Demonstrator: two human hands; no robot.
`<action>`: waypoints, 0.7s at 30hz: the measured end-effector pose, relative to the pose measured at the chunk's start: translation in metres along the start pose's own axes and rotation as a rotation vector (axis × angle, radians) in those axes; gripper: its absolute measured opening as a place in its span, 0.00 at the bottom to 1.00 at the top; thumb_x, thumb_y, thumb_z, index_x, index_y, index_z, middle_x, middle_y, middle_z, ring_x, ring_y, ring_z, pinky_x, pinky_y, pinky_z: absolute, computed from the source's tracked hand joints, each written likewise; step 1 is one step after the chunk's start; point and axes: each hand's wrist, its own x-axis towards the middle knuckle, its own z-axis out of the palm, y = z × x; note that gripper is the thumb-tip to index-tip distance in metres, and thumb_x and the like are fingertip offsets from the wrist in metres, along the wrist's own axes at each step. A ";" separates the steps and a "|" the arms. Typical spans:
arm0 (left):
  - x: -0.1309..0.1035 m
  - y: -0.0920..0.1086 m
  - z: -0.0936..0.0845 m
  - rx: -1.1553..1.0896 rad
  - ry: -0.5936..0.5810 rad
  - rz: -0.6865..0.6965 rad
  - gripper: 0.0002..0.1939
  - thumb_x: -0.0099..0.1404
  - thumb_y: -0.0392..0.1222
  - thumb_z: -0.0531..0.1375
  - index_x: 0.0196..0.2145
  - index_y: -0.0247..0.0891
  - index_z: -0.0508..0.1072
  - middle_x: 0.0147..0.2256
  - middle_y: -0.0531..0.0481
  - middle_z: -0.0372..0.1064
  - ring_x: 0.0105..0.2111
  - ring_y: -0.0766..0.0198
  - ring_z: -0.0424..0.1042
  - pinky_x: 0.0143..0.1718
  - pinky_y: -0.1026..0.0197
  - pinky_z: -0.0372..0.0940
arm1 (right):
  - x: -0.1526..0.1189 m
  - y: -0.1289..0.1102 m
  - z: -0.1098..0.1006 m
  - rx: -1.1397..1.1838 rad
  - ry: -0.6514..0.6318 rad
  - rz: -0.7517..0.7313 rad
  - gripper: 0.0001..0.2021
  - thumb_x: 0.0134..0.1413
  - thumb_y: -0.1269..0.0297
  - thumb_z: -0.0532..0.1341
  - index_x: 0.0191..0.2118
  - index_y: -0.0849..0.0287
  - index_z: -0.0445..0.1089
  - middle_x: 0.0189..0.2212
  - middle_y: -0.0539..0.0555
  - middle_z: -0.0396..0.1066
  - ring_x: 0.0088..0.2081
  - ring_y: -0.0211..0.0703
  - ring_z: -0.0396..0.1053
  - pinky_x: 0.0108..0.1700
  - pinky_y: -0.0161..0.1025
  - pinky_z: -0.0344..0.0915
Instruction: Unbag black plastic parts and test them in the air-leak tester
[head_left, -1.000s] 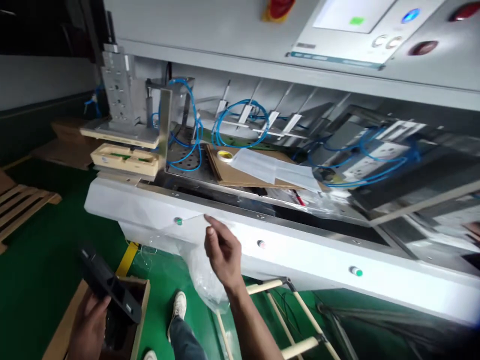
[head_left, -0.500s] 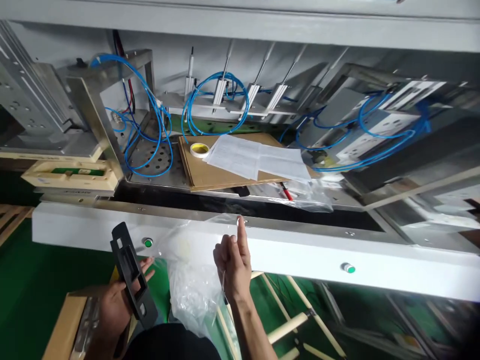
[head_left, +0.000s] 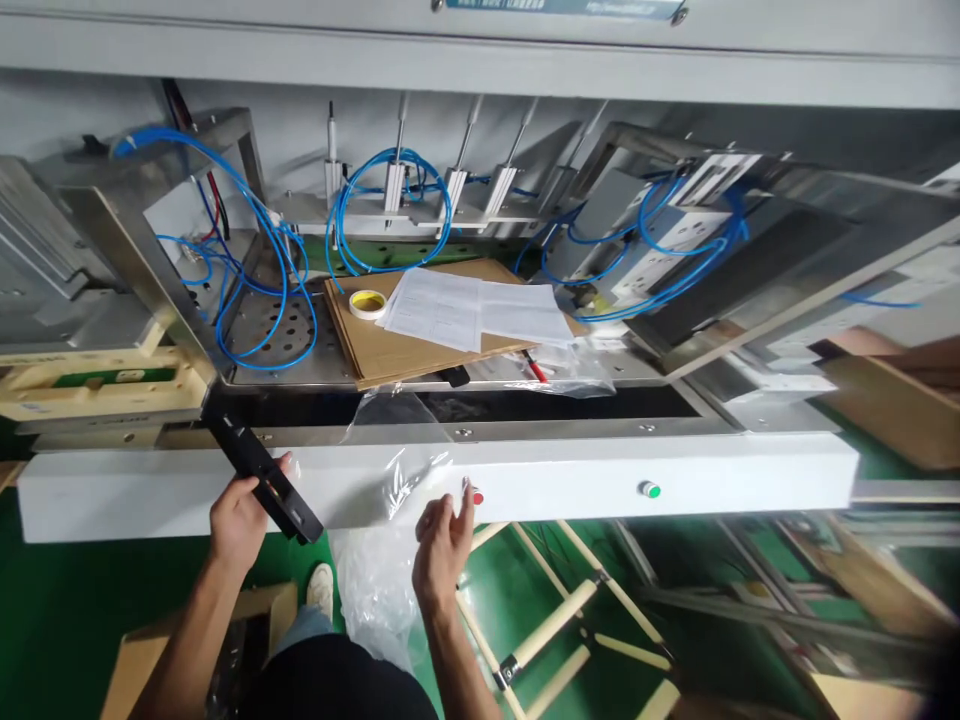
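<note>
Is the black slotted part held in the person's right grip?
No, the left grip holds the black slotted part, while the right grip is near the red push button.

Blue tubing [head_left: 448,215] and metal cylinders [head_left: 454,190] mark a factory workshop.

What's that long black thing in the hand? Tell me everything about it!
The black part is long and narrow, looks like plastic, and has openings along it. The left hand holds it near the middle, tilted, upper end to the left, before the white panel. I can't tell if it touches anything else.
</note>
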 end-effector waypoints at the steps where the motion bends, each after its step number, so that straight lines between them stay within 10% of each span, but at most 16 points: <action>1: 0.004 0.002 0.001 0.026 0.017 0.040 0.15 0.51 0.45 0.65 0.36 0.36 0.81 0.41 0.41 0.83 0.62 0.41 0.71 0.67 0.43 0.61 | -0.002 0.012 0.001 -0.013 0.022 0.019 0.44 0.63 0.38 0.61 0.76 0.50 0.46 0.26 0.41 0.55 0.23 0.33 0.55 0.25 0.30 0.56; 7: 0.003 0.018 -0.004 0.217 0.073 0.356 0.07 0.52 0.43 0.64 0.31 0.43 0.76 0.40 0.51 0.82 0.57 0.46 0.74 0.65 0.47 0.62 | -0.002 0.043 0.017 -0.049 0.148 0.042 0.46 0.65 0.37 0.56 0.77 0.56 0.39 0.27 0.44 0.63 0.22 0.37 0.58 0.24 0.35 0.60; 14: 0.006 -0.008 0.030 0.350 -0.278 -0.023 0.14 0.49 0.47 0.63 0.32 0.37 0.78 0.40 0.40 0.81 0.44 0.45 0.77 0.43 0.51 0.69 | -0.013 0.046 0.021 -0.087 0.147 0.065 0.42 0.67 0.38 0.54 0.75 0.59 0.44 0.30 0.48 0.66 0.23 0.39 0.60 0.26 0.38 0.62; 21: 0.048 -0.010 0.053 0.384 -0.338 0.052 0.16 0.49 0.48 0.61 0.32 0.36 0.78 0.39 0.39 0.80 0.45 0.47 0.75 0.40 0.55 0.65 | -0.017 0.036 -0.027 -0.505 0.229 -0.190 0.34 0.64 0.44 0.61 0.68 0.57 0.59 0.41 0.55 0.69 0.39 0.46 0.70 0.42 0.44 0.71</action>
